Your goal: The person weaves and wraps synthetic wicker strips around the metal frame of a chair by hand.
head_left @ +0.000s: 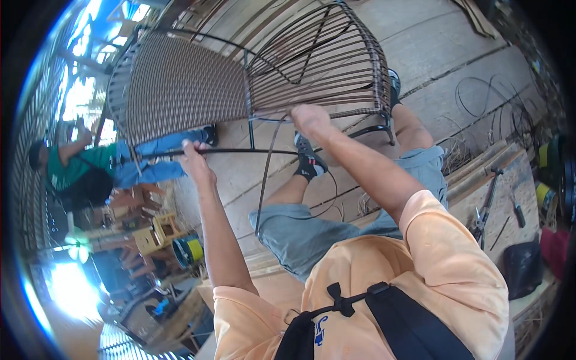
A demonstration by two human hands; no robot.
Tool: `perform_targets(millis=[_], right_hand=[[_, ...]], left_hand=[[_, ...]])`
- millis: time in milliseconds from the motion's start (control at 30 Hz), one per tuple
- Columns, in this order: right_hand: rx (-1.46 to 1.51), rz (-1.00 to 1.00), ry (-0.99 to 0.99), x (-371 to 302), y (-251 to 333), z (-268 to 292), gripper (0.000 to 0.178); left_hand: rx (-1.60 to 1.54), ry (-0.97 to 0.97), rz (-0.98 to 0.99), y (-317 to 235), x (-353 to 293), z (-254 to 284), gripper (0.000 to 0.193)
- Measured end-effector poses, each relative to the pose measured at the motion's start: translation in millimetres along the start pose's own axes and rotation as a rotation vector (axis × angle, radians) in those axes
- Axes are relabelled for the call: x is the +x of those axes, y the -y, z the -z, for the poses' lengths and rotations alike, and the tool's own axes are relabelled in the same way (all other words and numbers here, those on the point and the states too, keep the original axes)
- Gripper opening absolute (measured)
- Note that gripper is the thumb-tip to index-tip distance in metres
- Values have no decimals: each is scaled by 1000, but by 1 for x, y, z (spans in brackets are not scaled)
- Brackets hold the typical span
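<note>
Chair: a wicker chair (247, 90) on a dark frame, in front of the person over the plank floor (444, 54), its near edge above the knees and one shoe; I cannot tell whether it touches the floor.
Woven panel: the left panel (186, 84) is closely woven in brown, fanning wider toward its outer end, where a looped border runs.
Strung panel: the right panel (324, 54) carries spaced brown strands, with gaps that show the frame and planks; its curved outer rim is wrapped.
Left hand: the left hand (198, 163) has its fingers curled around a black bar (231, 150) of the frame.
Right hand: the right hand (311, 122) has its fingers drawn in at the strung panel's near edge, pinching a brown strand (268, 162).
Loose strand: it bends down from the right hand toward the left knee.
Desk: at right, the desk (516, 174) bears pliers (478, 231) and a dark-handled tool (518, 211).
Floor, right: thin dark strands (519, 114) lie coiled.
Beyond, left: a person in a green shirt (66, 157).
</note>
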State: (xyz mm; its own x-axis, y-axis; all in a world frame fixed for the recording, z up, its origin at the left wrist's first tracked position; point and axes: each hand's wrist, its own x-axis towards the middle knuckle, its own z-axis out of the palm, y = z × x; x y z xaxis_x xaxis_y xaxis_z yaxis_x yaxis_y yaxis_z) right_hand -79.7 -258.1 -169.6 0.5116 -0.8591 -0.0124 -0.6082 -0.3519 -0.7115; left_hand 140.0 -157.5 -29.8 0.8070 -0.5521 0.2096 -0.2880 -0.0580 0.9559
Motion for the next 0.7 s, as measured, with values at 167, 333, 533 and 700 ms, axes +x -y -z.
perform_targets(millis=[167,333,533,700], right_hand=[[122,-75,11,9,0,9,22],[147,-83,32,15,17,20,24],[98,-31,-19,7,-2,33,22],[100,19,13,-23,-30,28,24]], left_hand=[[-28,-79,-147,2,37,-33,26],[44,-57,-70,-7,60,-36,29],[-84,114,-54,-18,29,-27,25],[-158,105,-39,-15,-41,-10,20]])
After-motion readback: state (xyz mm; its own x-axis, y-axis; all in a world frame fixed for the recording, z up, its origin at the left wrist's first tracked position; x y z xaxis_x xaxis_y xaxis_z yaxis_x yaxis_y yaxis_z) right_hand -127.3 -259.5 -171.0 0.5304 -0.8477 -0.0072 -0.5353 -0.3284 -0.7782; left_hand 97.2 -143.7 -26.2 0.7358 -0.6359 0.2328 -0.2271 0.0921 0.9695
